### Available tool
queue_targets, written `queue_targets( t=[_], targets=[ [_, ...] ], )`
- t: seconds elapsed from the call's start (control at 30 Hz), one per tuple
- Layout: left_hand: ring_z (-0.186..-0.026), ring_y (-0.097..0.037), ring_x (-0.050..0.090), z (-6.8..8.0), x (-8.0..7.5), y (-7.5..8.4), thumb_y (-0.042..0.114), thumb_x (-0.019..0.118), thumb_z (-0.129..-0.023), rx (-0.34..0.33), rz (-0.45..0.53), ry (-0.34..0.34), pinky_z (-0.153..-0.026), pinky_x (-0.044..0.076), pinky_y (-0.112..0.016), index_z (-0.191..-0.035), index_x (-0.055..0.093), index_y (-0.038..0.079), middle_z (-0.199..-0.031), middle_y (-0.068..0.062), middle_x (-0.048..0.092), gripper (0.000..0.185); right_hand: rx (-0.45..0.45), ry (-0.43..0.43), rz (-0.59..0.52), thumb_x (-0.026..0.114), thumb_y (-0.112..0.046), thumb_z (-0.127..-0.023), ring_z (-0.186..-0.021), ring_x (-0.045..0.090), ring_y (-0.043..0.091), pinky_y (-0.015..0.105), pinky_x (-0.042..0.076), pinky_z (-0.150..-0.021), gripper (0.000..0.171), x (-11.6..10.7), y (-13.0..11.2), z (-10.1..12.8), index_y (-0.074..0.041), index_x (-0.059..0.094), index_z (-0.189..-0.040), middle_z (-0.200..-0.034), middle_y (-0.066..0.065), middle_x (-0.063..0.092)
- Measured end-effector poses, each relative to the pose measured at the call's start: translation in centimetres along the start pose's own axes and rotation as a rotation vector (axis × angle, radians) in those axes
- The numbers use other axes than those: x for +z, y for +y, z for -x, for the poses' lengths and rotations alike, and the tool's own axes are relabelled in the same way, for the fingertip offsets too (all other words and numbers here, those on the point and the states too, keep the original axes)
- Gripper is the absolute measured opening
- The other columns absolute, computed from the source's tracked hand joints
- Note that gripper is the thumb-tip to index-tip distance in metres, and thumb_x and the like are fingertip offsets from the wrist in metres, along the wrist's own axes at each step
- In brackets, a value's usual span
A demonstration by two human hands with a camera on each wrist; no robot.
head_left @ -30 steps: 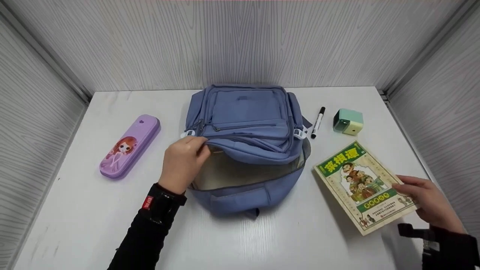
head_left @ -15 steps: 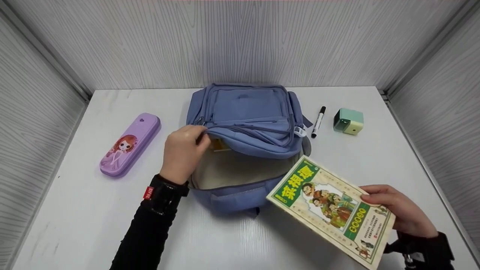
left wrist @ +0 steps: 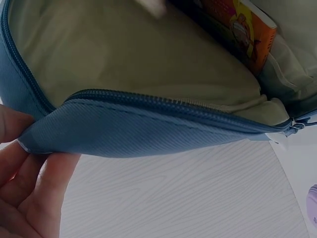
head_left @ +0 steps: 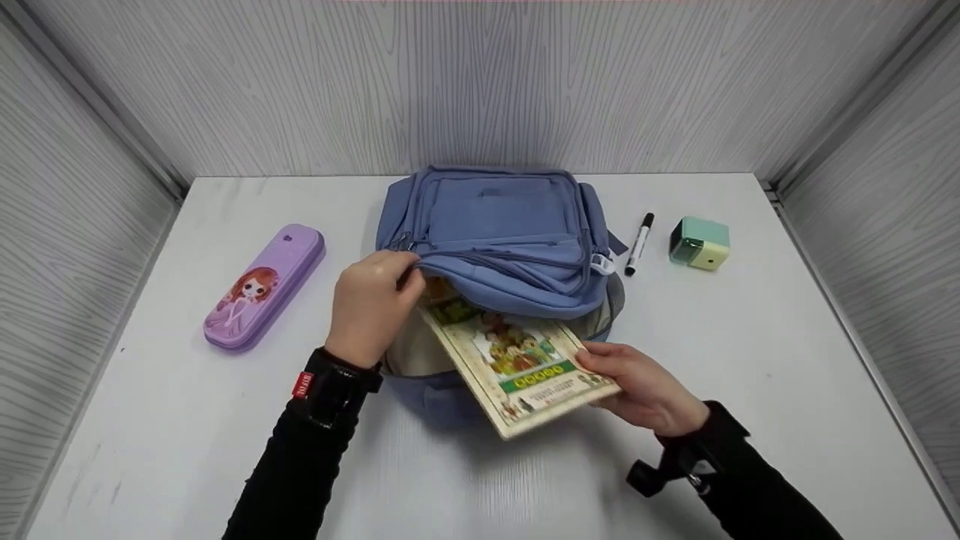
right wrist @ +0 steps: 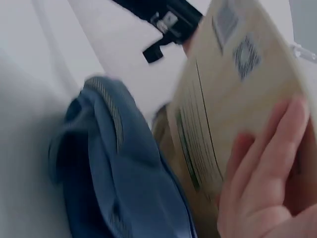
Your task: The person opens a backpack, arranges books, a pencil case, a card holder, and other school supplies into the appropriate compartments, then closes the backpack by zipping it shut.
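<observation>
A blue backpack (head_left: pixel 499 225) lies on the white table (head_left: pixel 750 337) with its main compartment unzipped. My left hand (head_left: pixel 373 304) grips the upper flap (left wrist: pixel 148 126) at the left of the opening and holds it up. My right hand (head_left: pixel 637 386) holds a green and cream illustrated book (head_left: pixel 517 360) by its near right corner; the book's far end is under the flap, inside the opening. In the right wrist view my fingers (right wrist: pixel 262 183) lie across the book's back cover (right wrist: pixel 233 99). An orange book (left wrist: pixel 242 27) shows deep inside the beige lining.
A purple pencil case (head_left: pixel 262 289) with a cartoon girl lies left of the backpack. A black-capped marker (head_left: pixel 639 244) and a mint green pencil sharpener (head_left: pixel 699 244) sit to its right. Grey panel walls close in the table on three sides.
My right hand lifted the book from the table's right side, swung it left and slid its far end into the backpack opening. My left hand raised the flap a little.
</observation>
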State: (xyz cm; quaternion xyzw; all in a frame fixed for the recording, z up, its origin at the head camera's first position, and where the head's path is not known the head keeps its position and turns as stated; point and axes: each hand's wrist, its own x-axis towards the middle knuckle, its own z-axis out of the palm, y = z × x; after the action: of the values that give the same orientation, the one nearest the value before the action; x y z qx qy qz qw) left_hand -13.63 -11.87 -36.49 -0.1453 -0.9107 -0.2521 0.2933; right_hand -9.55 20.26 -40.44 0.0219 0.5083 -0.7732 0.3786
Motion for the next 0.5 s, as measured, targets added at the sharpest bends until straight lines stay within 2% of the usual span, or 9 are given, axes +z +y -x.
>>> queue_targets(
  t=[0.07,0.13,0.27,0.4,0.5],
  targets=[
    [-0.078,-0.032,0.073,0.0,0.0,0.0,0.003,0.064,-0.085,0.003,0.0,0.002,-0.071,0.059,-0.044,-0.093,0.074,-0.003,-0.088,-0.017,0.076,0.014,0.003,0.064,-0.028,0.048,-0.013,-0.104,-0.092,0.07,0.012,0.022,0.058,-0.077,0.045,1.4,-0.2,-1.4,0.005,0.034,-0.143,-0.104,0.006,0.069],
    [-0.077,-0.032,0.073,0.0,-0.1,0.1,0.003,0.064,-0.085,0.005,0.0,0.003,-0.07,0.059,-0.043,-0.093,0.074,-0.003,-0.087,-0.017,0.075,0.014,0.004,0.13,-0.068,0.047,-0.008,-0.104,-0.092,0.067,0.013,0.023,0.057,-0.076,0.04,2.5,-0.3,-2.8,0.006,0.034,-0.139,-0.102,0.007,0.066],
    [-0.076,-0.031,0.073,0.1,-0.2,0.1,0.002,0.065,-0.085,0.006,-0.001,0.0,-0.07,0.059,-0.042,-0.093,0.074,-0.003,-0.087,-0.016,0.076,0.013,0.008,0.207,-0.209,0.042,0.006,-0.1,-0.092,0.064,0.016,0.025,0.057,-0.078,0.013,3.8,-0.4,-5.7,0.003,0.046,-0.112,-0.1,0.008,0.059],
    [-0.077,-0.031,0.073,0.3,-0.2,0.0,0.002,0.065,-0.085,0.008,-0.005,0.0,-0.071,0.06,-0.042,-0.093,0.074,-0.002,-0.087,-0.016,0.076,0.013,-0.027,0.215,-0.328,0.035,0.013,-0.095,-0.098,0.058,0.018,0.027,0.056,-0.084,0.023,4.3,-0.5,-8.3,-0.005,0.048,-0.099,-0.107,0.005,0.051],
    [-0.078,-0.031,0.073,0.3,-0.2,0.0,0.003,0.066,-0.085,0.014,-0.001,0.007,-0.071,0.06,-0.041,-0.093,0.075,-0.002,-0.087,-0.016,0.076,0.013,-0.118,0.274,-0.371,0.043,0.013,-0.093,-0.096,0.055,0.014,0.027,0.054,-0.082,0.026,4.3,-0.6,-10.3,-0.011,0.053,-0.096,-0.106,0.001,0.05]
  ],
)
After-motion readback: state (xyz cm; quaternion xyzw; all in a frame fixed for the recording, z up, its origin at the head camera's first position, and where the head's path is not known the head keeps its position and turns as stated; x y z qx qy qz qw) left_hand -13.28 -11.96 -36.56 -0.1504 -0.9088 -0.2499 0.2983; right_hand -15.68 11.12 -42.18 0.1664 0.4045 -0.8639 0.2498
